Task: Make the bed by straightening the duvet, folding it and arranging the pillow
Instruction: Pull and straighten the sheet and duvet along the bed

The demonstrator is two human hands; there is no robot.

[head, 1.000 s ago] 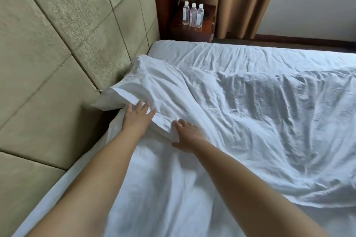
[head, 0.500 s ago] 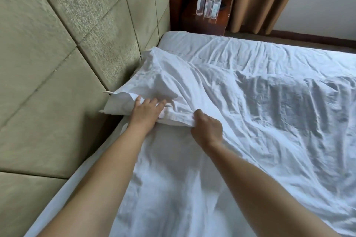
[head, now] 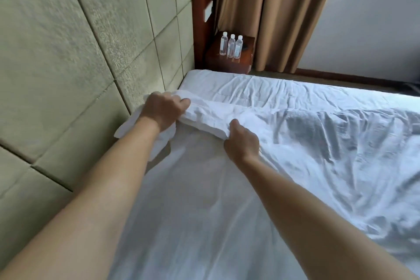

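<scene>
White duvet (head: 227,118) edge higher, hands (head: 163,111) gripping.

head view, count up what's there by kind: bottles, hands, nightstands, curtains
bottles: 3
hands: 2, left and right, both gripping the white bedding
nightstands: 1
curtains: 1
total: 7

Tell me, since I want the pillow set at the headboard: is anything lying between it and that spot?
Nothing visible: both the left hand and right hand grip the white fabric pillow, already beside the padded beige headboard.
</scene>
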